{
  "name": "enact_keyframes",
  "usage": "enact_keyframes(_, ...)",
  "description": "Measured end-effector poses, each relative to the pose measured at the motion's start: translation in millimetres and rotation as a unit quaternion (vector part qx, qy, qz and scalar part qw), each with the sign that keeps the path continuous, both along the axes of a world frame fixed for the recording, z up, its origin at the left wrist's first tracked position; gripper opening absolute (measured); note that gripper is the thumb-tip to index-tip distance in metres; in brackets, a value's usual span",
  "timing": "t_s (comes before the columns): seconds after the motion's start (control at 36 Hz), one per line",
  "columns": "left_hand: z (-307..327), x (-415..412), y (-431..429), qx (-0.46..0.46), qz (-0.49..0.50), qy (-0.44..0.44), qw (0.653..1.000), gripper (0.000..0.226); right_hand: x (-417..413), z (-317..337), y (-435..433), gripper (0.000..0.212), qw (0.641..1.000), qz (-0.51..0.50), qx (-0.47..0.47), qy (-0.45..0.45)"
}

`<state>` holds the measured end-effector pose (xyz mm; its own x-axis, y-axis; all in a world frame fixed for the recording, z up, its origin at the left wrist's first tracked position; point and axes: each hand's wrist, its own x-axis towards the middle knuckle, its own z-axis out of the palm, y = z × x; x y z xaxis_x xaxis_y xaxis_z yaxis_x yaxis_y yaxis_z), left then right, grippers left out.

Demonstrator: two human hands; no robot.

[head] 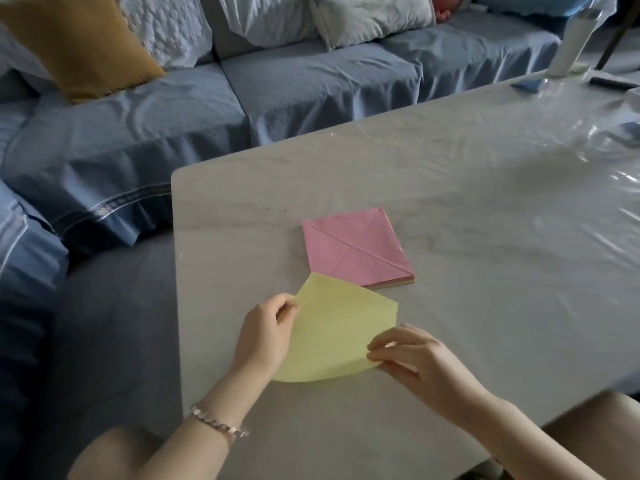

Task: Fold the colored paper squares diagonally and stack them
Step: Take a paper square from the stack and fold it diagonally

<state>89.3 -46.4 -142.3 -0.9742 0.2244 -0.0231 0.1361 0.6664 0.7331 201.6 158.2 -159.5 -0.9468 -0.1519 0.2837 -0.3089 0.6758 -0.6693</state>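
Near the table's (450,174) left edge a yellow paper sheet (332,334) lies curled over itself; the left hand (266,334) pinches its left corner, the right hand (415,358) its right corner; just beyond, a pink-topped stack (353,247) lies flat, meeting the sheet's far tip.

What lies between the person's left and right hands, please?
In the head view, only the pale yellow paper sheet spans from the left hand to the right hand, each pinching an edge.
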Motion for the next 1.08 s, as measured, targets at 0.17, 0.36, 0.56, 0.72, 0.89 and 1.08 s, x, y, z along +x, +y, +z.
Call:
enact_keyframes(0.17, 18, 38, -18, 0.108, -0.079, -0.029, 0.991, 0.019, -16, 39, -11, 0.034, 0.996, -0.045, -0.072, -0.019)
enact_keyframes(0.36, 39, 47, -16, 0.131, -0.115, -0.089, 0.981, 0.022, -23, 56, -25, 0.017, 0.966, -0.117, -0.202, -0.109)
enact_keyframes(0.56, 54, 55, 1, 0.128, -0.050, -0.062, 0.989, 0.026, -15, 52, -34, 0.017, 0.932, -0.192, -0.288, -0.112)
enact_keyframes(0.72, 48, 66, 14, 0.127, 0.003, 0.034, 0.991, 0.033, -11, 58, -41, 0.018, 0.921, -0.218, -0.304, -0.108)
enact_keyframes(0.89, 50, 71, 18, 0.184, 0.021, 0.052, 0.981, 0.027, -9, 63, -40, 0.019, 0.924, -0.233, -0.290, -0.094)
enact_keyframes(1.08, 52, 70, 19, 0.218, 0.014, 0.020, 0.976, 0.031, -7, 70, -43, 0.018, 0.909, -0.242, -0.330, -0.076)
